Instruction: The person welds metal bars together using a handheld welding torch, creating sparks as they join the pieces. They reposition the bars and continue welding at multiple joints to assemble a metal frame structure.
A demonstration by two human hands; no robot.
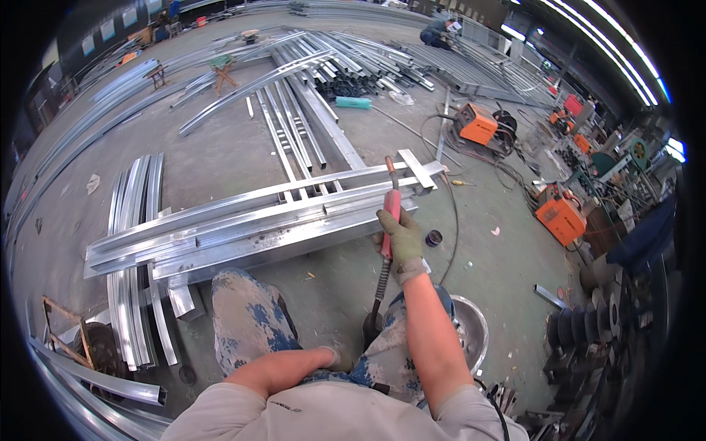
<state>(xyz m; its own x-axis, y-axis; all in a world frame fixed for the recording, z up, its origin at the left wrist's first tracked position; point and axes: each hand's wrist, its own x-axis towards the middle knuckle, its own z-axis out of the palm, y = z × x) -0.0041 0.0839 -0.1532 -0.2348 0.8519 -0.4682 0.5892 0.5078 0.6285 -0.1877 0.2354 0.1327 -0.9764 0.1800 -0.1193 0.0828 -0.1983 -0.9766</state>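
Note:
My right hand, in a green work glove, is closed around the red handle of a welding torch. The torch points away from me, its copper-coloured nozzle over the right end of long galvanized steel channels. A short flat metal piece lies across that end. From the handle, the black spring-sleeved cable runs down between my knees. My left hand, also gloved, is low between my thighs, near a dark rounded object; its fingers are hidden.
Curved steel strips lie at left, and a large profile stack lies beyond. Orange welding machines stand at right with cables over the floor. A metal basin is beside my right leg. Another person crouches far back.

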